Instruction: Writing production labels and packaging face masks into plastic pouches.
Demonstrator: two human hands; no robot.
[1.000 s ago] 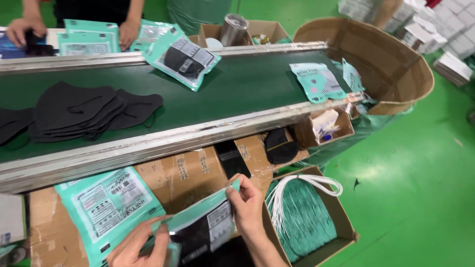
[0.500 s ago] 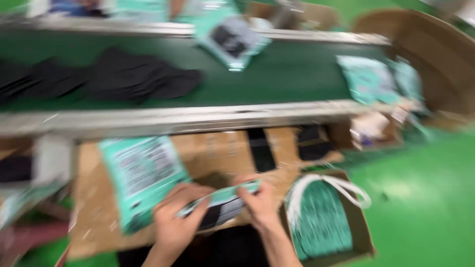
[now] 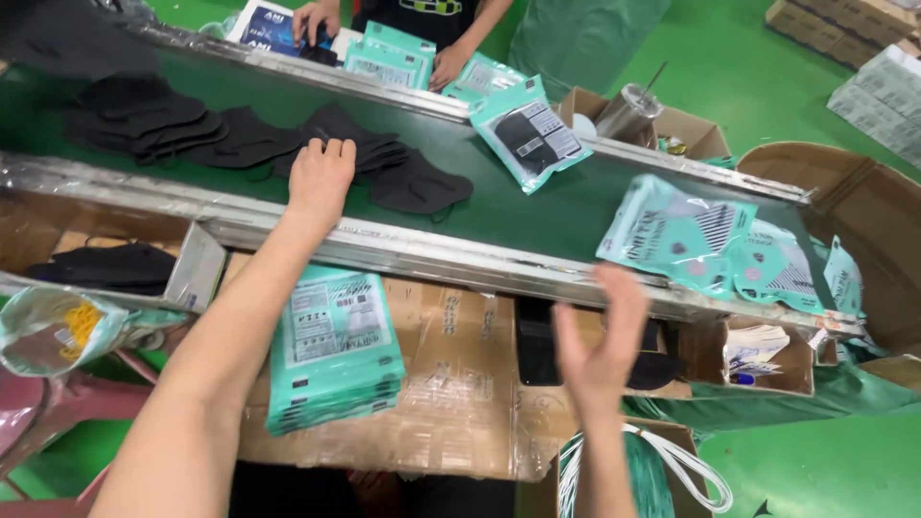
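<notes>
While the left hand (image 3: 321, 177) lies flat, fingers spread and gripping nothing, on the black masks (image 3: 345, 153) heaped on the green belt (image 3: 556, 206), that heap runs lengthwise along the belt toward ten o'clock. Well apart at four o'clock, the right hand (image 3: 600, 336) hangs open and empty above the cardboard (image 3: 460, 355). Only the belt's metal rail (image 3: 422, 251) lies between them. Teal packets (image 3: 336, 341) sit stacked at six o'clock; another person's hands work across the belt.

Black masks (image 3: 384, 163) under the left fingers (image 3: 326, 151) lie on a dark green belt (image 3: 537, 206); teal packets (image 3: 676, 235) sit just beyond the right fingers (image 3: 624, 288).
</notes>
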